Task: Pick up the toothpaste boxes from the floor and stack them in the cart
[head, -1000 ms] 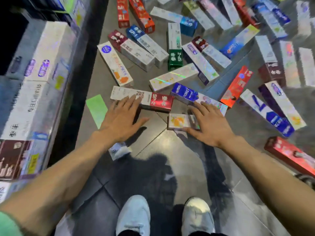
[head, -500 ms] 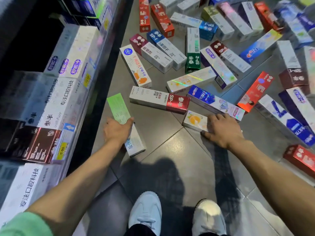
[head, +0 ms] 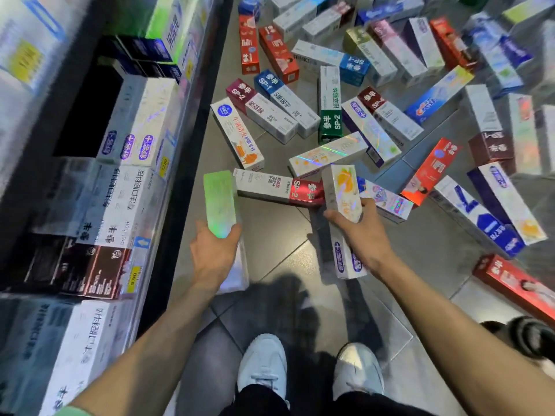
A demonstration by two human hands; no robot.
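Right now both hands are full: left hand [head: 213, 256] grips a green box [head: 220, 202] by its near end, right hand [head: 365, 235] wraps a white orange-print box [head: 343, 193] mid-length, both off the floor w/ the cart [head: 186, 163] at left. Boxes look light, stiff thin cardboard, glossy/holographic so prob slippery; grab across the long sides, don't crush corners. Many more boxes [head: 360, 115] lie scattered on the grey tile floor [head: 270, 235] far & right
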